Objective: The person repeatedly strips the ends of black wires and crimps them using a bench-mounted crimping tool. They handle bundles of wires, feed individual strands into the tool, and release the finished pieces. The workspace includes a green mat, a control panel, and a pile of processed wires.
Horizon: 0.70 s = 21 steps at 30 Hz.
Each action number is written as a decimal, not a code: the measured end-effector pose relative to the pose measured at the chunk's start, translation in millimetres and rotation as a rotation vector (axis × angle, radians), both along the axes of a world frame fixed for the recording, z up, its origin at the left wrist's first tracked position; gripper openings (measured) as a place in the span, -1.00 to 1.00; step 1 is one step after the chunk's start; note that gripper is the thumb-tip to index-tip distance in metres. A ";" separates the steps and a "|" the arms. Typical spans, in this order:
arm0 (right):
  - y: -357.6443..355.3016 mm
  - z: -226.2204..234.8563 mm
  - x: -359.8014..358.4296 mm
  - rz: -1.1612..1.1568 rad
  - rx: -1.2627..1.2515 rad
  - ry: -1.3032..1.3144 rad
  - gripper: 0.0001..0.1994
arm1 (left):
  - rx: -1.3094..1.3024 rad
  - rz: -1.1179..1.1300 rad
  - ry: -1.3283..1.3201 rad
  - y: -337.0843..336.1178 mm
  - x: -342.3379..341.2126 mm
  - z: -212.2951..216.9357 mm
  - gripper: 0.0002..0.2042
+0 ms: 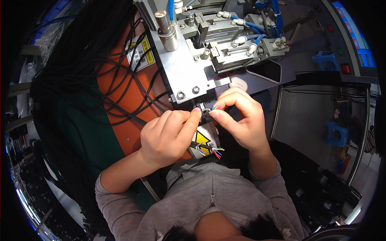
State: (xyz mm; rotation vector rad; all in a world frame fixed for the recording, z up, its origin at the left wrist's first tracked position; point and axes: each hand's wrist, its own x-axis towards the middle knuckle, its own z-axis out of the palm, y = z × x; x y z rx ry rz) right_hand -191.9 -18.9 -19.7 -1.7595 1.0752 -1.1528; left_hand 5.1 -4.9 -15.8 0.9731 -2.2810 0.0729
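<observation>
- Head view, looking down: a person in a grey zipped top works with both bare hands close together at the near edge of a machine.
- The right hand [244,117] has a narrow grip, thumb and forefinger pinching thin coloured wires [214,107] just beside a small dark fixture [204,114].
- The left hand [167,130] is curled, its fingertips at the left side of that fixture; whether its grip holds anything cannot be told, as the fingers hide it.
- Below the left hand, black cable ends [206,146] stick out to the right, with red, blue, yellow and white wires fanned at their tips.
- Under these ends sits a white block [212,135] with a yellow arrow.
- Above the hands is a bolted metal plate [187,71], with metal cylinders and blue air tubes [257,29] beyond it.
- A white rounded object [238,83] lies just above the right hand.
- To the left, loose black cables [118,88] spread over the orange bench [120,132], next to a green surface [94,144].
- At right are a control panel [346,50] with a lit screen and two blue stools [337,134].
</observation>
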 end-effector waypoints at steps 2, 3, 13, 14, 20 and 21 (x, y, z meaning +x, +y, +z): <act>-2.1 -1.2 -4.4 0.092 0.206 -0.089 -0.89 | 0.018 0.012 -0.036 2.6 -0.4 0.3 -0.66; -2.2 -4.9 -6.9 0.123 0.254 -0.110 -0.89 | 0.028 0.015 -0.054 3.6 -1.0 0.7 -0.63; -3.5 -32.5 3.5 -0.044 0.027 0.089 -0.93 | 0.092 0.033 -0.232 10.1 -7.3 -6.5 -0.68; -3.4 -33.5 6.8 -0.062 -0.026 0.133 -0.94 | 0.105 0.049 -0.249 10.6 -7.5 -6.6 -0.68; 1.4 -38.3 12.8 -0.102 -0.179 0.227 -0.95 | 0.117 0.127 -0.289 15.7 -10.9 -5.9 -0.68; 1.1 -39.8 13.5 -0.113 -0.169 0.203 -0.95 | 0.107 0.124 -0.284 15.2 -11.1 -6.0 -0.68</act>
